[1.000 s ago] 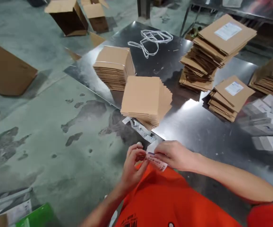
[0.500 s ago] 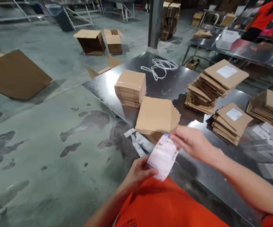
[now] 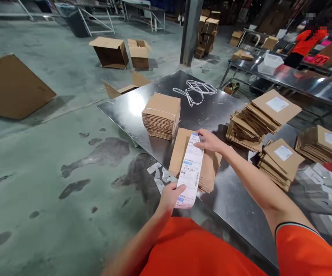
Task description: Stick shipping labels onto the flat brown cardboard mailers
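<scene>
A long strip of printed labels [image 3: 191,165] stretches between my two hands, over a stack of flat cardboard mailers [image 3: 178,151]. My left hand [image 3: 170,197] pinches its lower part, thumb on top, and the strip's end curls below it. With thumb and fingers closed, my right hand [image 3: 207,141] grips the upper end near the stack's far side. Behind this stack stands a second one, a bundle of flat cardboard [image 3: 160,115] bound with a white strap. Torn white paper strips [image 3: 160,176] lie at the table edge, left of my left hand.
On the metal table [image 3: 226,207], labelled mailers [image 3: 278,105] are piled to the right, beside several small white boxes [image 3: 327,184]. White strapping [image 3: 196,90] lies at the far corner. Open cartons [image 3: 111,53] stand on the floor. A person in orange [image 3: 306,44] is at the back right.
My right hand has moved up and away from me, drawing out the label strip, which now shows a longer length over the mailers. My left hand still pinches the lower part.
</scene>
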Demonstrator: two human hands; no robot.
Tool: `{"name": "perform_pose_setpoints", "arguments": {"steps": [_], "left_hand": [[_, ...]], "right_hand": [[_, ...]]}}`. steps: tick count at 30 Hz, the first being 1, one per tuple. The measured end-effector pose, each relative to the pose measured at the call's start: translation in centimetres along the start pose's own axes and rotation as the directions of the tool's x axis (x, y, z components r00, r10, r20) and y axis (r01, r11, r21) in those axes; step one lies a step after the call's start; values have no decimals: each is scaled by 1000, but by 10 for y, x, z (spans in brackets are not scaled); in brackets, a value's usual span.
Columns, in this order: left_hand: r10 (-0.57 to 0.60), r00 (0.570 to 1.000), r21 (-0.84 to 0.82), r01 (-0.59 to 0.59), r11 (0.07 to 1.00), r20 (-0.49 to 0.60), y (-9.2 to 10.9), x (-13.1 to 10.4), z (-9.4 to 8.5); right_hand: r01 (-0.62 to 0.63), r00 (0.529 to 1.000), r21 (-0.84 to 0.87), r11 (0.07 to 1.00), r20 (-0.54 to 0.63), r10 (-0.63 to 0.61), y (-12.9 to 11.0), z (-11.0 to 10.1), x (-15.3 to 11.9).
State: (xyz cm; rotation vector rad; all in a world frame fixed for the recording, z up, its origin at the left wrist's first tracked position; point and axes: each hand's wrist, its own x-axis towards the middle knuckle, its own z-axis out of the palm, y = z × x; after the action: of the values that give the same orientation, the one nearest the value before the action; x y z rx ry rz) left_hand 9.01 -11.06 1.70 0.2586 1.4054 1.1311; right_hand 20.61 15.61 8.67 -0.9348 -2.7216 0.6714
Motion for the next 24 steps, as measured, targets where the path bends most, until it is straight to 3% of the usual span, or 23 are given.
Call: {"name": "perform_pose_setpoints", "arguments": {"steps": [5,13,16,20,22,24], "left_hand": [[18,999,44,-17,999,-33,-5,6,-7],[34,998,70,-30,997,-47,-6,13,0],[78,996,95,-74,993,-41,-16,3,-5],[176,984,276,-171,946,7,-26,-35,-42],[279,960,231,-265,936,-33,-13,-42,-69],[345,921,83,-335,939,-179,16,-26,-89]], "right_hand": [[-33,997,-101,994,59,39,-4,1,6],[-13,994,-200,980,103,34,-6,5,8],[-23,995,-260,965,91,48,-3,10,8],[-151,987,-303,941,9,161,-6,8,-3],[-151,988,-318,936,-61,139,-14,12,-10],[-91,992,-285,954,-112,61,-24,23,-16]]}}
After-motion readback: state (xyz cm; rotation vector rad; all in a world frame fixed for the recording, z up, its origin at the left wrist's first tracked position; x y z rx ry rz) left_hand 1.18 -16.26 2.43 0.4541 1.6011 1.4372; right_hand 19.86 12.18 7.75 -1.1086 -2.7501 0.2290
